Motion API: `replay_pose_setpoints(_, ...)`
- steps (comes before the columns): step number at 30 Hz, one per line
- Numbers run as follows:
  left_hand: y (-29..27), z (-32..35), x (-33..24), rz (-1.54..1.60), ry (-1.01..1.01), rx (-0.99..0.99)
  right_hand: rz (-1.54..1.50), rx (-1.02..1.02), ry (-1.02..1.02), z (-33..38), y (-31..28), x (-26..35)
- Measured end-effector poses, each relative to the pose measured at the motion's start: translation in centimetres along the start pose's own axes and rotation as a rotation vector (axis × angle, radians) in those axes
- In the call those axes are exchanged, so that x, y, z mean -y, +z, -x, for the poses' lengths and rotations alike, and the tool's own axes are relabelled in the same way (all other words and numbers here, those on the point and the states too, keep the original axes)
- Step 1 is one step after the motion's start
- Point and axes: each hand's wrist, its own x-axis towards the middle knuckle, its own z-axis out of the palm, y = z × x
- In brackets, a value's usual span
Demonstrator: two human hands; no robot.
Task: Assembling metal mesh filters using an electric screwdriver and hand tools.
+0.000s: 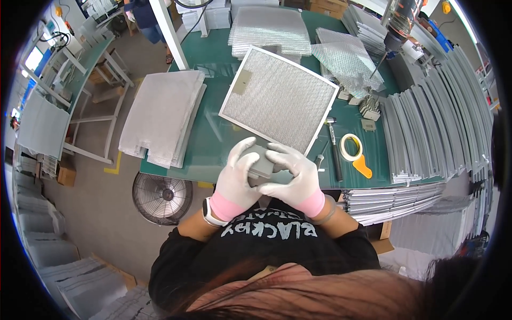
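Note:
At the near table edge, close to my body, I hold a small stack of grey rectangular plates [262, 164] between both hands. My left hand [237, 181], in a white glove with a pink cuff, grips its left side. My right hand [293, 176], gloved alike, has its fingers on the top and right side. Just beyond them lies a square mesh filter panel [288, 96] in a thin white frame, turned at an angle. A grey plate [241, 83] sits at the panel's left edge. The underside of the stack is hidden by my hands.
Right of the panel lie a hammer [335, 149], a tape roll [343, 150] and an orange-handled tool [362, 167]. A power drill [397, 32] hangs above. Grey panels [437, 117] stand in a row at right; bubble-wrapped sheets [160, 114] overhang the left edge. A fan [162, 197] stands below.

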Motion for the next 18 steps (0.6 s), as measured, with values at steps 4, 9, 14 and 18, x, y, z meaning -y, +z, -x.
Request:
replay_pose_setpoints(4,-1.0,0.1,1.8,0.09,0.016,-0.067,0.039,0.075,-0.05,-0.3,0.3,0.9)
replay_pose_setpoints(9,-2.5,0.8,3.0,0.355,-0.11,-0.054,-0.033,0.082,-0.063,-0.9,0.1,0.3)
replay_pose_setpoints(14,-2.5,1.6,3.7,0.718,-0.111,-0.036,0.01,0.088,-0.215,-2.0,0.0,-0.4)
replay_pose_setpoints(18,-2.3,1.6,3.9,0.87,-0.068,-0.01,-0.167,0.173,-0.234,-2.7,0.6,0.8)
